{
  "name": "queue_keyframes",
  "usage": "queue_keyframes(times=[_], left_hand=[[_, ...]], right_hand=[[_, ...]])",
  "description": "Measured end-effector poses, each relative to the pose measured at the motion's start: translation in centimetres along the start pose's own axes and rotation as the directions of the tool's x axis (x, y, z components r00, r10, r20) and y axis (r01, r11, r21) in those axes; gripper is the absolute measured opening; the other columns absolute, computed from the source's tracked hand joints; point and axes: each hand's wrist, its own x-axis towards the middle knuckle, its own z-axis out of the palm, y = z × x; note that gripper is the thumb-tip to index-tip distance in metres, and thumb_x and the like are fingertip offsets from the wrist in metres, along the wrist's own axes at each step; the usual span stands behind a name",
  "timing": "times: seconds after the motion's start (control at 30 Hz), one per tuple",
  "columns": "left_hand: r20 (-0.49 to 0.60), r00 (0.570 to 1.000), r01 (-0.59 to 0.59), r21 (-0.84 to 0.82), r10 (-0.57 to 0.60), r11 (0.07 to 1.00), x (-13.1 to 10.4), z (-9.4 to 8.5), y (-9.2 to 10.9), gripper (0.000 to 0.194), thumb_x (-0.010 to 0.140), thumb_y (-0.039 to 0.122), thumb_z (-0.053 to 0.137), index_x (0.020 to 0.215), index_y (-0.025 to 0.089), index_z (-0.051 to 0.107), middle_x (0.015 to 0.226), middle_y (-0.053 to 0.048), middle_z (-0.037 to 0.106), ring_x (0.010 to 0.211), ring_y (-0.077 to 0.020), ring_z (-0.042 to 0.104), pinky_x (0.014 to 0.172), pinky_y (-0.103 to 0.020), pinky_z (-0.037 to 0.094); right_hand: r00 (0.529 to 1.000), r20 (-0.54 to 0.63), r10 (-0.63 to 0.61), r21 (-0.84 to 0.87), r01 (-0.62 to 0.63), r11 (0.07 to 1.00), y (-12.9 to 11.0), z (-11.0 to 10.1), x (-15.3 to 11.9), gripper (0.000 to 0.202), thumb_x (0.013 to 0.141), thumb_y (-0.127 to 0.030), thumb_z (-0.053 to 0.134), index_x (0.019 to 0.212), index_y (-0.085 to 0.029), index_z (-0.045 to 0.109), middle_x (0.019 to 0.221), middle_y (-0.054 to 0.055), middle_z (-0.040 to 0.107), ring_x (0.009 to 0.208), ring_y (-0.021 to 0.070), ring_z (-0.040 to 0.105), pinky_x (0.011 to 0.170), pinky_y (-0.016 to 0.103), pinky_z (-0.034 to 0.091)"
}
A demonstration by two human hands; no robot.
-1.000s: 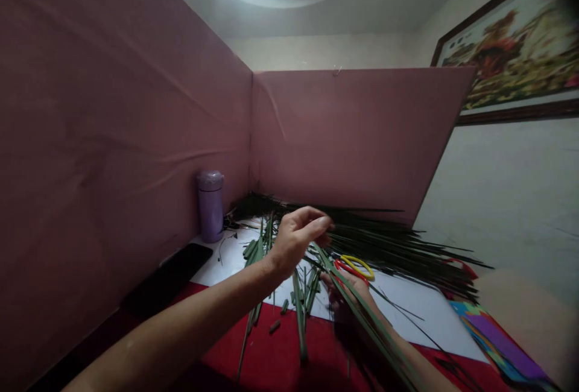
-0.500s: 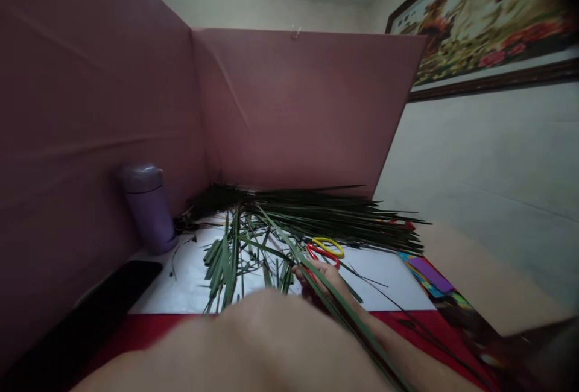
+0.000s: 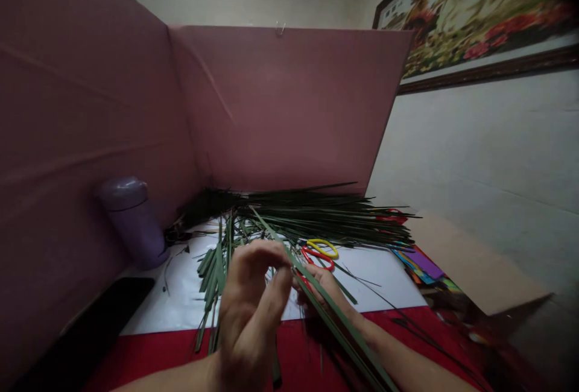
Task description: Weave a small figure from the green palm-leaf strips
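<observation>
Long green leaf strips (image 3: 332,307) run diagonally from the pile down toward me. My right hand (image 3: 326,283) is closed around them, and a bit of red shows between its fingers. Just behind it are red and yellow scissor handles (image 3: 319,257); whether the red loop is in my right hand, I cannot tell. My left hand (image 3: 257,301) is raised, with thumb and fingertips pinched together at the edge of the leaf strip. Shorter cut leaf pieces (image 3: 208,271) lie left of my left hand.
A large heap of dark green leaves (image 3: 316,214) stretches across the back of the white sheet (image 3: 384,280). On the left stand a purple tumbler (image 3: 133,223) and a flat black object (image 3: 108,307). Coloured papers (image 3: 423,264) and cardboard (image 3: 484,271) are at the right. Pink panels (image 3: 289,108) enclose the back and left.
My left arm, low and blurred across the foreground before, has drawn back, and the left hand now pinches at the leaf strip. The right hand stays nearly in place.
</observation>
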Motion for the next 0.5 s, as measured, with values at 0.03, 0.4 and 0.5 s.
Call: queue_keyframes(times=[0.03,0.4,0.5], left_hand=[[-0.143,0.983,-0.114,0.020,0.115,0.993,1.0,0.7,0.0,0.019,0.075,0.032,0.053,0.093,0.026,0.052,0.083,-0.003,0.057,0.076,-0.0151,0.053,0.063,-0.025,0.043],[-0.039,0.996,0.075,-0.181,-0.083,0.981,6.1,-1.5,-4.9,0.034,0.069,0.046,0.056,0.084,0.016,0.050,0.062,0.004,0.051,0.036,-0.0049,0.044,0.032,-0.017,0.031],[0.042,0.989,0.145,-0.208,-0.139,0.967,6.0,-1.7,-4.6,0.034,0.070,0.045,0.056,0.085,0.014,0.052,0.057,0.005,0.051,0.031,-0.0034,0.040,0.028,-0.016,0.025]], right_hand=[[1.000,0.006,0.007,0.013,-0.007,1.000,-0.1,-0.1,-0.1,0.025,0.063,-0.040,0.068,0.068,-0.017,0.058,0.051,-0.005,0.047,0.038,0.0051,0.039,0.035,0.017,0.028],[0.988,0.127,0.082,0.050,-0.089,0.995,-0.9,0.0,-0.5,0.032,0.061,-0.037,0.071,0.076,-0.015,0.052,0.055,-0.007,0.045,0.038,0.0027,0.035,0.036,0.016,0.027],[0.987,0.133,0.088,0.012,-0.091,0.996,-0.6,-0.2,-0.5,0.033,0.062,-0.036,0.071,0.078,-0.015,0.052,0.053,-0.008,0.043,0.037,0.0022,0.032,0.036,0.015,0.025]])
